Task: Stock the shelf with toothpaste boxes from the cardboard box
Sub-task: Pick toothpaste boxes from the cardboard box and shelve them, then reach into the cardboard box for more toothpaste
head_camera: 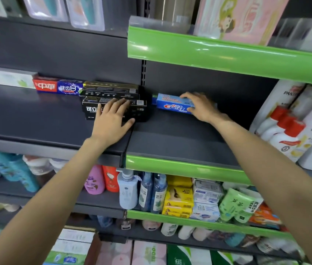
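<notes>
blue box: your right hand (202, 108) curls over the right end of the blue toothpaste box (172, 104), which lies flat at the back of the shelf (170, 142).
black boxes: your left hand (112, 119) rests flat, fingers straight, on the front black toothpaste box (138, 109) of the stack.
handling: likely light, stiff card that crushes easily; hold the long sides.
long axis: both run left-right along the shelf.

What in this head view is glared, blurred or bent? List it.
Head view: white glare streaks run along the upper green shelf strip; the edges smear, worst at the white bottles on the right and the goods at the bottom; wide-angle distortion bows the shelf lines; the black toothpaste box and blue toothpaste box stay fairly sharp.
</notes>
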Action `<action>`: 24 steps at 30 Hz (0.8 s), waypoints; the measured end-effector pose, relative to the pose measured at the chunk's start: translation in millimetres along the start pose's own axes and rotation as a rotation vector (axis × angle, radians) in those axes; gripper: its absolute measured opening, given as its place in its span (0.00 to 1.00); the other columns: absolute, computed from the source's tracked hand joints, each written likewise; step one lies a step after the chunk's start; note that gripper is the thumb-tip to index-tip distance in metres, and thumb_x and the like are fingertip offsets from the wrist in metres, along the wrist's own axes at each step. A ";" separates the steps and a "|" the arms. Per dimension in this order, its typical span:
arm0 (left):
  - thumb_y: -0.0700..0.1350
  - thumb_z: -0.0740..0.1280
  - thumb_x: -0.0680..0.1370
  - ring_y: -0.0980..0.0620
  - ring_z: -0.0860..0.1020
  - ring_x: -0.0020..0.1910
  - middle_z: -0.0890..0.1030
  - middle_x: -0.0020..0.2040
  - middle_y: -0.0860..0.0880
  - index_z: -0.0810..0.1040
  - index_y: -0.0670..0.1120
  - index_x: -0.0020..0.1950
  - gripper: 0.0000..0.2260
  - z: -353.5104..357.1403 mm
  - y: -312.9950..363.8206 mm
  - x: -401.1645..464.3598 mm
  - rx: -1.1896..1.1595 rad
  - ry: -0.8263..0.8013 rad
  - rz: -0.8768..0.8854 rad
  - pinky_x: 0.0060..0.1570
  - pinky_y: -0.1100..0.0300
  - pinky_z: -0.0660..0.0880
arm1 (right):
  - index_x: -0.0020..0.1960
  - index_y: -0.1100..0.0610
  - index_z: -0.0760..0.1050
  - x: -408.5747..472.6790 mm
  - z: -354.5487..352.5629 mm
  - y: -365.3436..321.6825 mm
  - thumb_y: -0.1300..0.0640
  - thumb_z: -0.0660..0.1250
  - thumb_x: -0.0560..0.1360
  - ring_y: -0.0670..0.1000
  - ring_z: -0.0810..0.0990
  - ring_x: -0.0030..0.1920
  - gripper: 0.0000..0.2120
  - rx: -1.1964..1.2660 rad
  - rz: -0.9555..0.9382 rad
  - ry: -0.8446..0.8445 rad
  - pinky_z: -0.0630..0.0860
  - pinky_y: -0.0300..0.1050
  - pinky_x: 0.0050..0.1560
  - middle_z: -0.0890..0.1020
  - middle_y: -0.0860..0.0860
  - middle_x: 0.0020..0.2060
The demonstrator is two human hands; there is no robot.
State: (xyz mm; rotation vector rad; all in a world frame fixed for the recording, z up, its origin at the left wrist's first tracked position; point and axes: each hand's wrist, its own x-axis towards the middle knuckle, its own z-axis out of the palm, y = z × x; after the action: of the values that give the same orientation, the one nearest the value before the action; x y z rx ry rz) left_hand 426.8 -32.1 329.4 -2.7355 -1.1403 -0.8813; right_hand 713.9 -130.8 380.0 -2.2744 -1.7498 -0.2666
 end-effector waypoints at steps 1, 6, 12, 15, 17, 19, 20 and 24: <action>0.55 0.61 0.78 0.47 0.56 0.75 0.62 0.75 0.49 0.60 0.48 0.76 0.28 2.7 -2.1 -1.7 0.010 0.007 0.019 0.72 0.42 0.50 | 0.66 0.49 0.71 6.4 8.7 -3.0 0.64 0.64 0.75 0.59 0.69 0.63 0.22 -0.079 0.026 -0.011 0.66 0.49 0.62 0.73 0.54 0.64; 0.54 0.62 0.78 0.46 0.56 0.75 0.63 0.75 0.47 0.61 0.48 0.75 0.27 3.8 -6.1 -4.9 -0.051 0.011 0.052 0.72 0.42 0.52 | 0.71 0.52 0.66 -17.8 12.3 -36.5 0.58 0.61 0.78 0.59 0.65 0.68 0.22 -0.121 0.158 0.054 0.62 0.54 0.67 0.66 0.52 0.70; 0.54 0.58 0.77 0.50 0.75 0.57 0.79 0.56 0.51 0.76 0.48 0.62 0.18 -33.3 16.0 -51.9 -0.440 0.172 0.114 0.56 0.58 0.70 | 0.59 0.54 0.77 -139.6 -3.6 -105.9 0.57 0.63 0.77 0.54 0.74 0.58 0.12 0.200 0.011 0.308 0.69 0.46 0.55 0.81 0.51 0.54; 0.50 0.61 0.78 0.57 0.79 0.48 0.82 0.46 0.56 0.78 0.50 0.58 0.12 -53.8 27.2 -100.6 -0.691 0.139 0.079 0.50 0.62 0.74 | 0.55 0.54 0.79 -191.1 -1.1 -135.1 0.57 0.63 0.77 0.44 0.77 0.47 0.10 0.281 -0.009 0.339 0.73 0.39 0.46 0.82 0.47 0.45; 0.50 0.61 0.78 0.58 0.80 0.42 0.82 0.40 0.54 0.78 0.50 0.56 0.11 -64.2 28.8 -132.8 -0.844 0.072 0.052 0.45 0.62 0.76 | 0.53 0.53 0.80 -219.9 1.5 -151.1 0.58 0.64 0.77 0.35 0.75 0.38 0.08 0.349 -0.009 0.327 0.69 0.28 0.38 0.81 0.44 0.39; 0.51 0.61 0.77 0.59 0.80 0.38 0.82 0.36 0.54 0.79 0.49 0.55 0.12 -69.1 27.0 -162.8 -0.900 0.022 0.030 0.40 0.63 0.76 | 0.53 0.53 0.80 -245.0 8.7 -163.9 0.58 0.65 0.77 0.32 0.73 0.34 0.08 0.393 -0.008 0.304 0.68 0.25 0.36 0.80 0.42 0.36; 0.52 0.61 0.77 0.60 0.79 0.36 0.82 0.35 0.54 0.79 0.49 0.55 0.12 -69.7 25.0 -178.2 -0.912 -0.013 0.012 0.39 0.65 0.75 | 0.53 0.53 0.80 -255.7 15.1 -169.0 0.57 0.65 0.76 0.32 0.73 0.33 0.08 0.399 -0.019 0.283 0.68 0.27 0.36 0.80 0.42 0.36; 0.60 0.60 0.72 0.61 0.79 0.40 0.81 0.40 0.58 0.76 0.55 0.58 0.19 -57.8 -4.3 -243.0 -0.722 -0.344 -0.086 0.45 0.63 0.74 | 0.57 0.51 0.78 -288.5 56.9 -190.3 0.55 0.62 0.77 0.47 0.80 0.39 0.11 0.317 -0.063 -0.033 0.76 0.47 0.36 0.83 0.46 0.43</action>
State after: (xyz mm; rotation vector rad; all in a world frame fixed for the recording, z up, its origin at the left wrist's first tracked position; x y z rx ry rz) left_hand 258.3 -198.6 250.1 -3.5589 -1.1661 -1.0200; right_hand 454.9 -332.0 257.1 -2.0111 -1.7400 0.0363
